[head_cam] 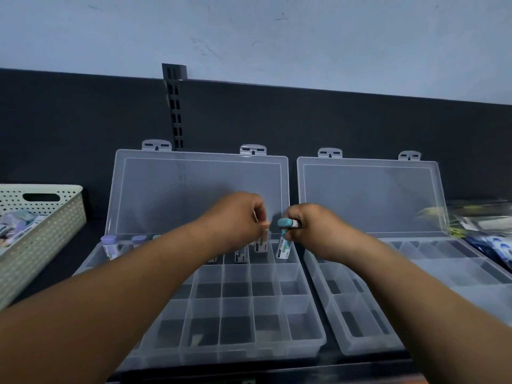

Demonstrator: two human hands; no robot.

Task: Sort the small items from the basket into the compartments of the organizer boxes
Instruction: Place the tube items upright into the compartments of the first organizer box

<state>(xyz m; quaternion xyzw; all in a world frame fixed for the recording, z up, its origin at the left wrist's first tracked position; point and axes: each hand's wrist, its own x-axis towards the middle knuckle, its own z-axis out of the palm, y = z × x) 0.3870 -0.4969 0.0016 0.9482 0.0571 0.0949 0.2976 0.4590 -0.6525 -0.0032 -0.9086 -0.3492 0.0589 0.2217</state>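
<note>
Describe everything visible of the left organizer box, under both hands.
The left organizer box is clear, plastic-looking, divided into a grid of compartments. Its lid stands open against the back panel, two latch tabs on top. It sits between the basket and a second box. Upright capped tubes stand in its far row; nearer compartments look mostly empty. Over its right end, the left hand pinches a peach-capped tube, the right hand grips a teal-capped tube.

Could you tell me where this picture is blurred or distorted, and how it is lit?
Head view: dim bluish light; the dark back panel slants; blur smears the plastic packets far right and the cream perforated basket's contents; left hand's peach-capped tube and right hand's teal-capped tube are sharper.
</note>
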